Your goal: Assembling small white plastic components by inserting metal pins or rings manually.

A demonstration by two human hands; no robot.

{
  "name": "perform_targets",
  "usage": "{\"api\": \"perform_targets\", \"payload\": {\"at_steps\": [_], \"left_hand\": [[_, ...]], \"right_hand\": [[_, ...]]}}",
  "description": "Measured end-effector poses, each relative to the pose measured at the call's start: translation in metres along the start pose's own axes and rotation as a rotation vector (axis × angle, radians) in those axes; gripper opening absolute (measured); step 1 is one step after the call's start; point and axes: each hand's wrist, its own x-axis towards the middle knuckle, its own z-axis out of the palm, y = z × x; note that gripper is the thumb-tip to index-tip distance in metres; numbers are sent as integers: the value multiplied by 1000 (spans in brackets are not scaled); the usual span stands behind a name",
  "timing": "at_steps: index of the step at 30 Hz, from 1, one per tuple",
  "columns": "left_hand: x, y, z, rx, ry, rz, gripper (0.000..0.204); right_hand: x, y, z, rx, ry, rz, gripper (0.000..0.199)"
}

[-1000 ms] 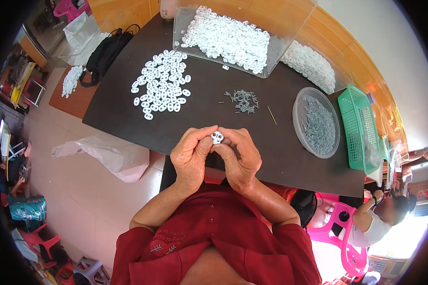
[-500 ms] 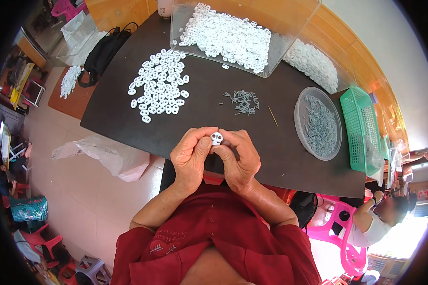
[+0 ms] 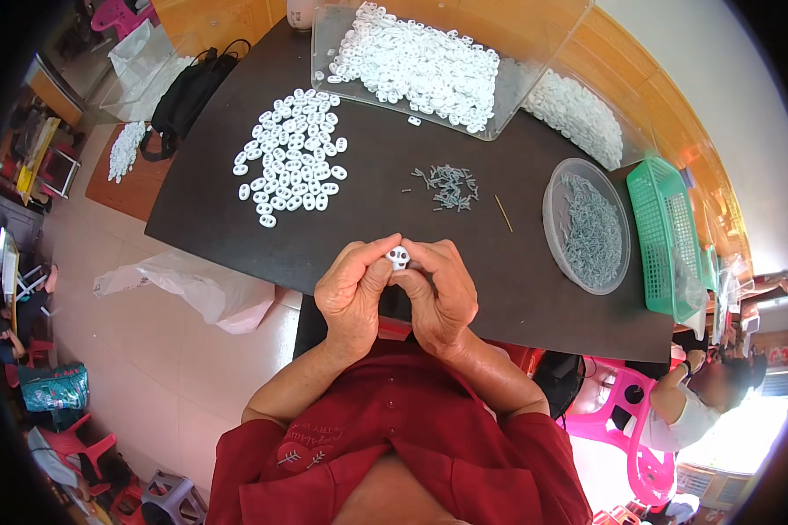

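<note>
Both hands meet over the near edge of a dark table (image 3: 368, 184). My left hand (image 3: 352, 293) and my right hand (image 3: 442, 293) pinch one small white plastic piece (image 3: 398, 256) between thumbs and fingertips. Beyond them lies a small heap of grey metal pins (image 3: 449, 185) and a thin stick (image 3: 504, 213). To the far left a pile of white plastic pieces (image 3: 293, 157) is spread on the table.
A clear tray (image 3: 416, 66) of white pieces stands at the back, with another white heap (image 3: 573, 105) beside it. A round clear bowl (image 3: 585, 226) of pins and a green basket (image 3: 670, 236) sit at right. A person sits at lower right (image 3: 696, 398). A plastic bag (image 3: 197, 289) lies on the floor.
</note>
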Motion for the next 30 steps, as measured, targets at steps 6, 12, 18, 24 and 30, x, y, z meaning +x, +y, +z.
{"api": "perform_targets", "payload": {"at_steps": [6, 12, 18, 24, 30], "left_hand": [[-2, 1, 2, 1, 71, -17, 17], [-3, -1, 1, 7, 99, -18, 16], [-3, -3, 0, 11, 127, 9, 16], [-7, 0, 1, -13, 118, -9, 17], [-6, -1, 1, 54, 133, 69, 15]], "right_hand": [[4, -2, 2, -14, -9, -13, 35], [4, 0, 3, -14, -28, -44, 36], [3, -3, 7, -54, -31, -59, 37], [2, -2, 6, -55, -38, -60, 34], [4, 0, 8, -99, -32, -146, 31]]}}
